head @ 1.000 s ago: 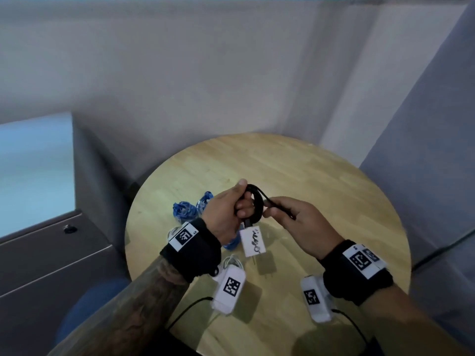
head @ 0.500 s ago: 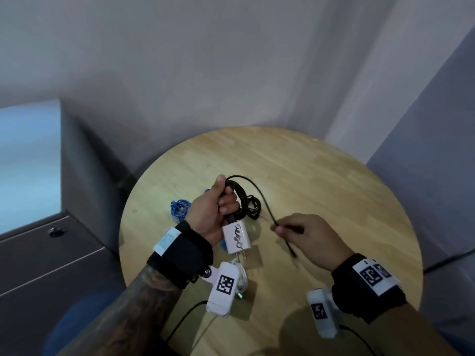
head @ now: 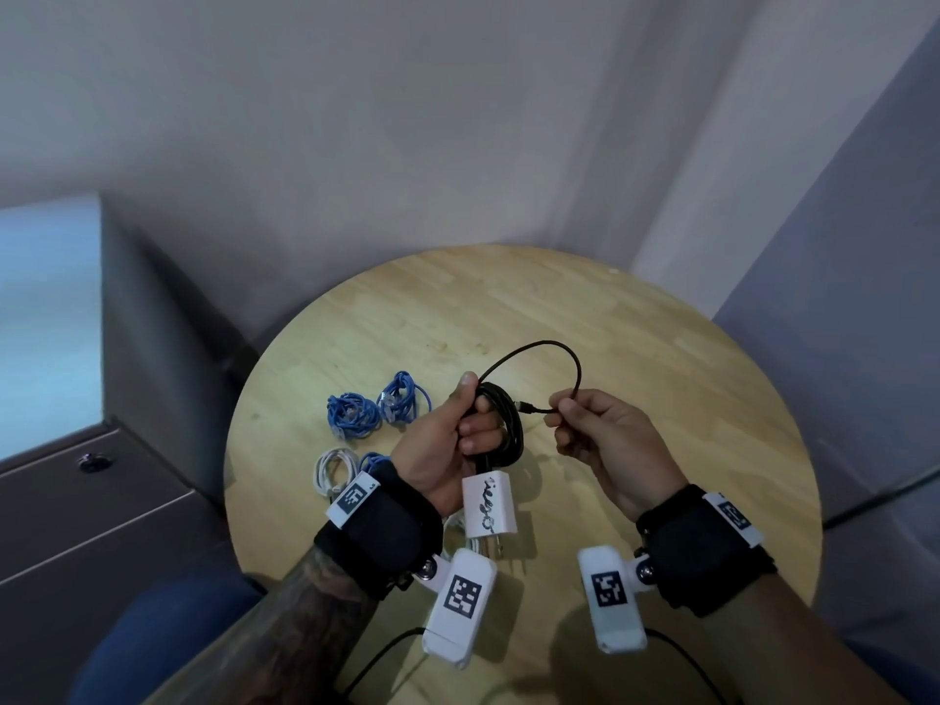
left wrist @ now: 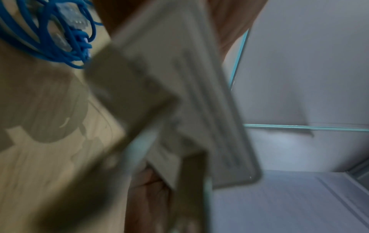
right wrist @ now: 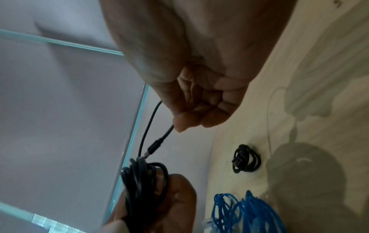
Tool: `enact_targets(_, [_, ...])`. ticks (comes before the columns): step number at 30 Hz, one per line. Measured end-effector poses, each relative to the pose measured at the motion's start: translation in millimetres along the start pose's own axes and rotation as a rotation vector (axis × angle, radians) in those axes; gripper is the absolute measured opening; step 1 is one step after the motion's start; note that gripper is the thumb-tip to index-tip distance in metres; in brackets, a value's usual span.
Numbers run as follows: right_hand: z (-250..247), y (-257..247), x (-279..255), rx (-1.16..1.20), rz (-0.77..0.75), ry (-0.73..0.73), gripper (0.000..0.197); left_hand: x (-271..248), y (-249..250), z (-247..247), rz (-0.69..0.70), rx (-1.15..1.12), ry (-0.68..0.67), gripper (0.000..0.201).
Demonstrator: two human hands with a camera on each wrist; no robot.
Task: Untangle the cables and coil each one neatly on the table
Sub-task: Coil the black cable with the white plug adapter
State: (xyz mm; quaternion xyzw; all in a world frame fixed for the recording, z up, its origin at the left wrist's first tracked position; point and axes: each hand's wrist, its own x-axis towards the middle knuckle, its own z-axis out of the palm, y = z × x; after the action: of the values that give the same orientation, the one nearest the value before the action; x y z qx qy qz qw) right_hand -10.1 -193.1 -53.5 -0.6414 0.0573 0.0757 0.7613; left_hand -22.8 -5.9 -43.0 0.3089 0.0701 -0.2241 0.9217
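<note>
My left hand [head: 470, 424] grips a coiled black cable [head: 511, 435] above the round wooden table [head: 661, 379]. A white charger plug [head: 489, 506] with handwriting hangs below that hand and fills the left wrist view as a blurred charger plug [left wrist: 169, 94]. The right hand [head: 557, 412] pinches the cable's free end just behind its connector [head: 528, 408]. A loose loop [head: 552, 343] arcs above both hands. In the right wrist view the connector [right wrist: 153, 146] points at the coil [right wrist: 143, 178].
Two blue cable bundles [head: 352, 415] [head: 402, 399] lie at the table's left, with a white coil [head: 330, 470] and another blue cable [head: 374, 457] nearer me. A small black coil [right wrist: 246, 159] lies on the wood. A grey cabinet [head: 101, 501] stands left.
The right hand has risen from near the table and moved left, bringing the free end up to the coil. The slack now forms a loop above the hands. The left hand keeps its grip.
</note>
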Motion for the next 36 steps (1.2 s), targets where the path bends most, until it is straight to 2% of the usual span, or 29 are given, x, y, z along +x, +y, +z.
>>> enact_targets(4, [3,3,1,-0.129,-0.056,0.030,0.013,-1,0,1,0.003,-0.003,-0.019,0.037])
enact_targets(10, [6,7,1,-0.159,-0.070,0.095,0.011,1,-4,3,-0.008,0.024,-0.030,0.036])
enact_targets(15, [14,3,-3,-0.093,-0.040,-0.011,0.015,3,-6,5,-0.034,0.050,-0.006,0.036])
enact_targets(18, [20,2,-8,-0.067,-0.083,-0.057,0.029,1,-8,10,-0.025,0.067,0.010,0.038])
enact_targets(21, [24,1,-13,-0.150,-0.150,-0.068,0.032,6,-9,4,0.032,0.105,0.059,0.039])
enact_targets(22, [25,2,-13,-0.176,-0.157,-0.093,0.043,9,-9,2,0.053,0.118,0.082,0.039])
enact_targets(24, [28,7,-14,-0.319,-0.186,-0.131,0.079,11,-12,0,0.092,0.170,0.120,0.038])
enact_targets(25, [31,9,-15,-0.389,-0.207,-0.114,0.086,10,-14,2,0.098,0.210,0.124,0.037])
enact_targets(26, [34,10,-16,-0.416,-0.233,-0.079,0.080,9,-16,4,0.110,0.245,0.127,0.036])
enact_targets(28, [37,5,-18,-0.327,-0.265,-0.010,0.048,6,-22,9,0.134,0.283,0.109,0.032])
enact_targets(29, [37,4,-18,-0.264,-0.275,0.004,0.041,4,-23,13,0.147,0.294,0.089,0.031])
enact_targets(32, [33,-2,-16,-0.169,-0.255,0.006,0.047,6,-26,16,0.147,0.326,0.095,0.032])
enact_targets(34, [31,-6,-15,-0.083,-0.218,0.009,0.031,6,-26,17,0.128,0.350,0.063,0.033])
enact_targets(36, [30,-9,-14,-0.012,-0.169,0.018,0.021,5,-26,18,0.132,0.401,-0.026,0.029])
